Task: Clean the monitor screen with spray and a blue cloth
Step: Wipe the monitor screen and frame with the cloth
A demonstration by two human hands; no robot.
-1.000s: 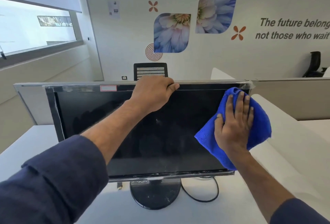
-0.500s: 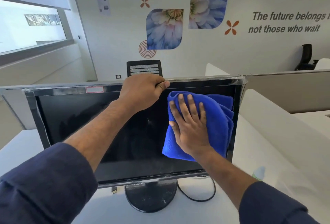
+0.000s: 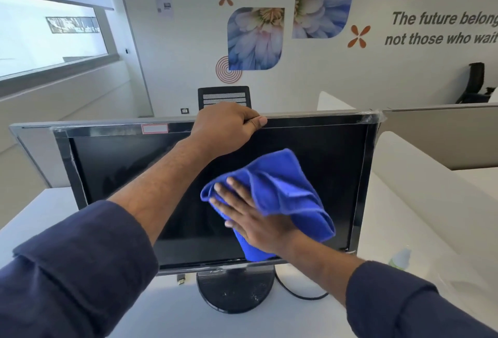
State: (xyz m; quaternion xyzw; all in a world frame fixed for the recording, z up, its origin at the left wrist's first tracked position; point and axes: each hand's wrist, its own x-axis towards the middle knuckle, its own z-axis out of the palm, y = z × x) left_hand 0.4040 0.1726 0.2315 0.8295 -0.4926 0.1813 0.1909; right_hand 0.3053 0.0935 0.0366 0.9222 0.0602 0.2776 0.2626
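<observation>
A: Head view: we're gripping the monitor top w/ left hand, pressing blue cloth flat-handed w/ right hand mid-screen.
B: Spray bottle standing on tabletop. We're judging wiping's underway; left side's probably remaining.

I see my left hand gripping the top edge of the monitor, fingers curled over it, thumb on the front. Below these fingers, my right hand presses the blue cloth flat on the dark screen, fingers straight. A spray bottle stands right of the monitor.
</observation>
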